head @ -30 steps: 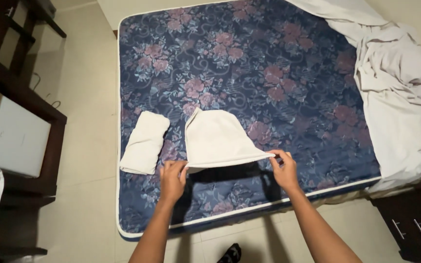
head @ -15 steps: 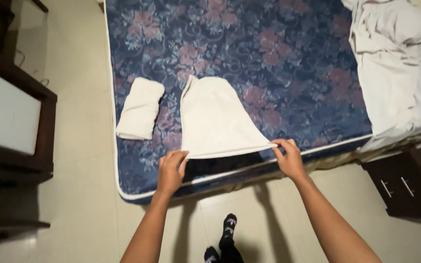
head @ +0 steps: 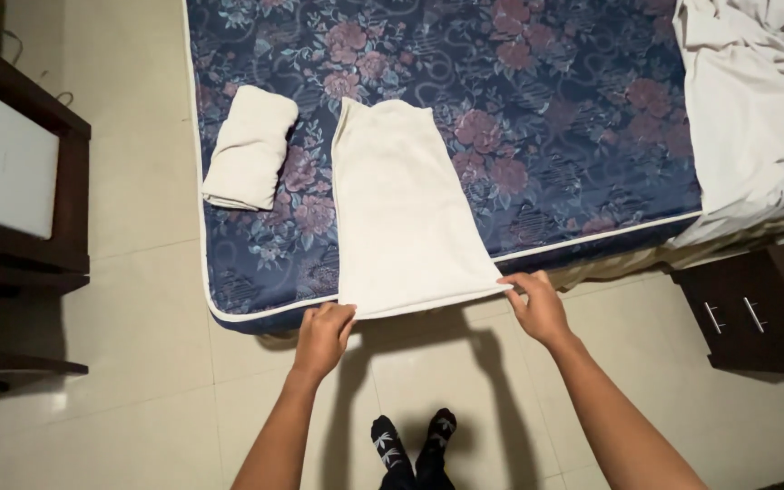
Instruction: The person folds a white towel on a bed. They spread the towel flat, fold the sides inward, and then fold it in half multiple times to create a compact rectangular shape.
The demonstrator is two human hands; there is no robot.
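Note:
A cream towel [head: 406, 209] lies lengthwise on the blue flowered mattress [head: 555, 118], its near end hanging past the mattress edge. My left hand [head: 322, 336] pinches the towel's near left corner. My right hand [head: 539, 307] pinches the near right corner, and the edge between them is pulled straight. A second cream towel [head: 249, 145], folded into a thick bundle, rests on the mattress to the left of the spread one.
A crumpled white sheet [head: 755, 100] covers the mattress's right side. A dark wooden nightstand [head: 755, 308] with metal handles stands at the right, and dark wooden furniture [head: 20, 191] at the left. My feet in black patterned socks [head: 415, 445] stand on the beige tile floor.
Both hands have drawn the towel's near edge back toward me, past the mattress edge, so the towel now lies longer and flatter. The view has tilted down.

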